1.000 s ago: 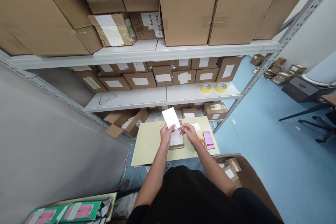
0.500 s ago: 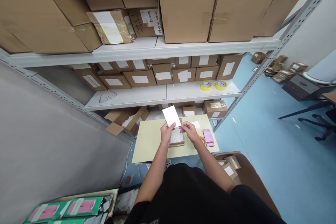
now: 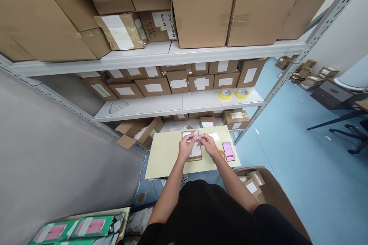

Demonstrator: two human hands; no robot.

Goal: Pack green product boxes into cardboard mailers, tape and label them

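Note:
Over the small table, my left hand pinches a white label, now seen nearly edge-on. My right hand is closed too, its fingertips pinched at the label's edge close to the left fingers. Directly beneath both hands lies a flat brown cardboard box with white paper on its top, partly covered by my fingers. Beyond my right hand is another white paper piece. An orange-and-tan tape roll, half hidden by my right wrist, lies beside a phone with a pink screen.
The pale yellow table stands against a metal shelf stacked with cartons. Two yellow tape rolls lie on the middle shelf. An open carton is left of the table; a large box with parcels stands at right.
The white label has turned from facing me to nearly edge-on and come down closer to the box. My left hand has shifted slightly right, near my right fingertips.

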